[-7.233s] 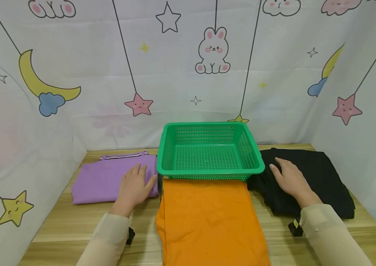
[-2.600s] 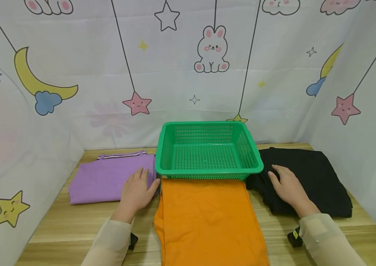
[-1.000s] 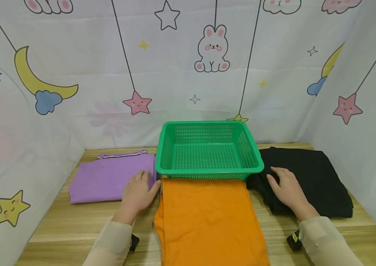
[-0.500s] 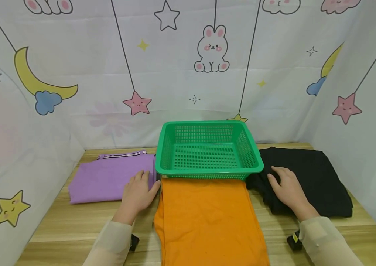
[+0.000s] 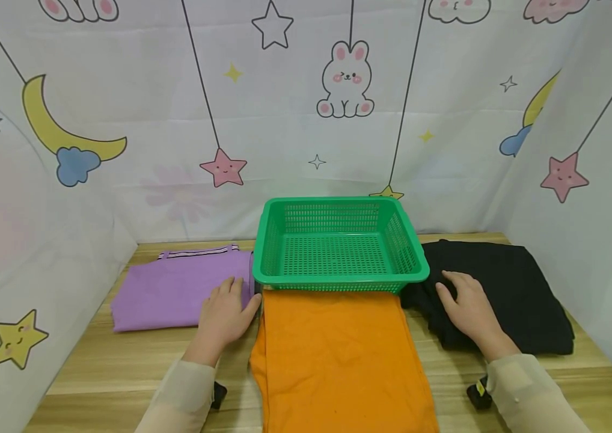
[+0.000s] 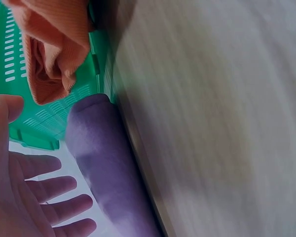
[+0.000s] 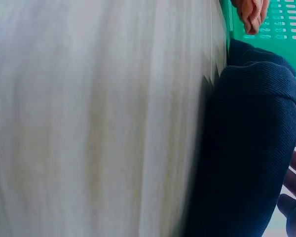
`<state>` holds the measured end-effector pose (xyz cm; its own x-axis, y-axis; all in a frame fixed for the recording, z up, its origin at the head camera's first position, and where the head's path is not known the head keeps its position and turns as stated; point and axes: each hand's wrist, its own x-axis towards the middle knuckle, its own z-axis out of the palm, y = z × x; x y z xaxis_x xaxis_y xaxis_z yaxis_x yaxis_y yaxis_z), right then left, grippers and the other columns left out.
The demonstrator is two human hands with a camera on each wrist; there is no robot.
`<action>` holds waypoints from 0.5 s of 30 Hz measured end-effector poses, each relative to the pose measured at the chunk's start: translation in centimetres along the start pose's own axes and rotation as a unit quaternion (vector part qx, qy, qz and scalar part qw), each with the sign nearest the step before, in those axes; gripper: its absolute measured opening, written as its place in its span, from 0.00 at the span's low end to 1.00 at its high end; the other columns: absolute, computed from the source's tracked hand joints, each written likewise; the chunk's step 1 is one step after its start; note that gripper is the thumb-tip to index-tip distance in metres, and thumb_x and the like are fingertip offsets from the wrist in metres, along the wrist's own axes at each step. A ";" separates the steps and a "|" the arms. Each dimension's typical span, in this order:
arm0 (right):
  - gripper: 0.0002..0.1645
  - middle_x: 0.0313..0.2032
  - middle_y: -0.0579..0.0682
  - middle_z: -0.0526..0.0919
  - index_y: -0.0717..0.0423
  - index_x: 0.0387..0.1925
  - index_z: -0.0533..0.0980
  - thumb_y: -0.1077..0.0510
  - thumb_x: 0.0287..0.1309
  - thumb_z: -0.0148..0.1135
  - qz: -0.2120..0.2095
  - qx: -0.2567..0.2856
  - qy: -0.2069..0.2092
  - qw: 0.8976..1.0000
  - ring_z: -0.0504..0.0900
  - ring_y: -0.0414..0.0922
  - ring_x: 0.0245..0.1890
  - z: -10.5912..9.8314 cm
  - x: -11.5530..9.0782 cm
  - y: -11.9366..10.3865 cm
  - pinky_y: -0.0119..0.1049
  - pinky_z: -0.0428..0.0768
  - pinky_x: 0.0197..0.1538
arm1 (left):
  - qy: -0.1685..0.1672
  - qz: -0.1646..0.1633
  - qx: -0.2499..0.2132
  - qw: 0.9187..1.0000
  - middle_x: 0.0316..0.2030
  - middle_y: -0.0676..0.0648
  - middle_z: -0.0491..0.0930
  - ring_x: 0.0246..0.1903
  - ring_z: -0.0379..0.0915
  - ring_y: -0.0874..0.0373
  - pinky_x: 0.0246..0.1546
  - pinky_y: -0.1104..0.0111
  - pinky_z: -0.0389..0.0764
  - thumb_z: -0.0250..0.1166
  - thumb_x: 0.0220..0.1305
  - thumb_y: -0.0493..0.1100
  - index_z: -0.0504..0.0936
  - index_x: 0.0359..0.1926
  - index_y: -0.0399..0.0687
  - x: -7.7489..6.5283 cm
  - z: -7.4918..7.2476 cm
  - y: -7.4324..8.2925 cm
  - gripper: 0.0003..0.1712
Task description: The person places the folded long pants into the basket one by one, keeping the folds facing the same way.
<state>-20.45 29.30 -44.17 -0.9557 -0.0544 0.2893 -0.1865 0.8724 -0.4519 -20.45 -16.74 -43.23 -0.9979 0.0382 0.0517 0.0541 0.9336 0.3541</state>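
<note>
— Does the left hand (image 5: 225,316) or right hand (image 5: 468,308) grip anything?
— No, both are loose, near the folded purple cloth (image 5: 168,294), left, and black cloth (image 5: 517,300), right.
— Heavy?
— Probably light, soft; best held under the folds.

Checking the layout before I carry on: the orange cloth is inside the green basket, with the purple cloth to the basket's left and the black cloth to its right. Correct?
Not quite: the orange cloth lies in front of the green basket, not inside it, as the head view shows. The purple cloth on the left and black cloth on the right are as you say.
</note>
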 end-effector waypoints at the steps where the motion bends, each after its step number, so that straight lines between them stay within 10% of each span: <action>1: 0.32 0.60 0.71 0.65 0.70 0.62 0.65 0.47 0.71 0.43 0.001 0.001 0.000 1.000 0.61 0.68 0.61 0.0 0.0 0.0 0.64 0.61 0.60 | 0.000 0.000 0.000 1.000 0.67 0.31 0.58 0.64 0.56 0.32 0.60 0.37 0.60 0.45 0.69 0.61 0.59 0.68 0.33 0.0 0.0 0.0 0.41; 15: 0.33 0.60 0.71 0.66 0.69 0.63 0.65 0.46 0.71 0.42 0.009 -0.003 -0.005 1.000 0.63 0.68 0.60 0.2 -0.1 0.0 0.64 0.62 0.59 | 0.008 0.006 -0.004 1.000 0.67 0.31 0.59 0.63 0.57 0.32 0.59 0.37 0.61 0.46 0.68 0.62 0.60 0.68 0.34 -0.4 0.2 0.1 0.41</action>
<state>-20.41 29.19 -44.33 -0.9613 -0.0438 0.2720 -0.1677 0.8763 -0.4516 -20.03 -16.58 -43.43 -0.9965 0.0444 0.0711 0.0671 0.9305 0.3601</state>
